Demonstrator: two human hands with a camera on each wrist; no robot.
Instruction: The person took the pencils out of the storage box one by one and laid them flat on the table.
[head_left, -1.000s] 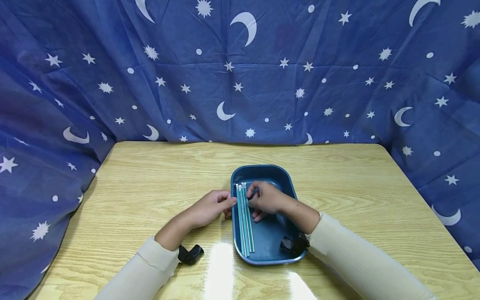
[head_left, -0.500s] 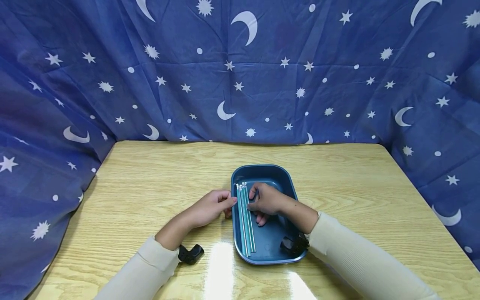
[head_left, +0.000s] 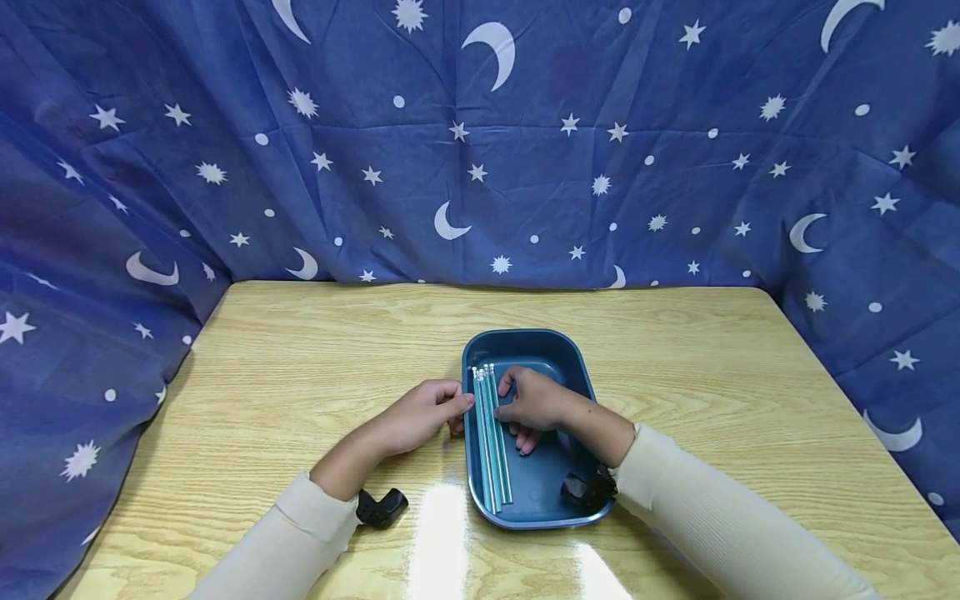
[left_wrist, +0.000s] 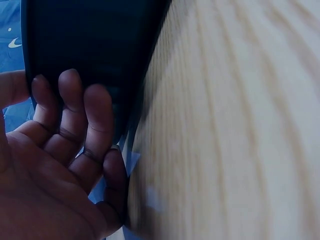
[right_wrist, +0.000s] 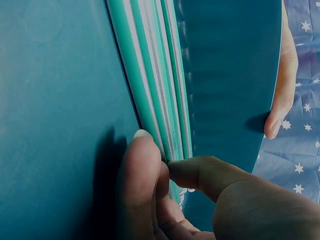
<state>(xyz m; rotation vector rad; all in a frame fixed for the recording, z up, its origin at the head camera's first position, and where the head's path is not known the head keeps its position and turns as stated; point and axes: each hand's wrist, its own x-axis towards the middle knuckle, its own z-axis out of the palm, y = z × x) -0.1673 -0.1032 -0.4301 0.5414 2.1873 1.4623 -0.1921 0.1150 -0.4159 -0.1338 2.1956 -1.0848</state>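
Note:
A dark blue plastic tray (head_left: 536, 508) stands on the table, and several teal-and-silver striped pencils (head_left: 491, 467) lie lengthwise along its left side, eraser ends away from me. My left hand (head_left: 423, 417) grips the tray's left wall, thumb over the rim; in the left wrist view its fingers (left_wrist: 98, 115) press the wall's outside. Inside the tray, my right hand (head_left: 536, 398) is at the pencils' right edge. In the right wrist view its thumb and a fingertip (right_wrist: 142, 155) pinch at a pencil near the eraser end; the exact contact is partly hidden by the fingers.
The tray rests on a wood-grain table (head_left: 330, 333). Behind and at both sides hangs a blue curtain (head_left: 360, 208) with white moons and stars. A black camera (head_left: 382, 508) is worn on the left wrist, another (head_left: 588, 490) on the right.
My right thumb and fingers have shifted slightly inside the tray, and the rightmost pencil has moved a little to the right. My left hand keeps its place on the tray wall.

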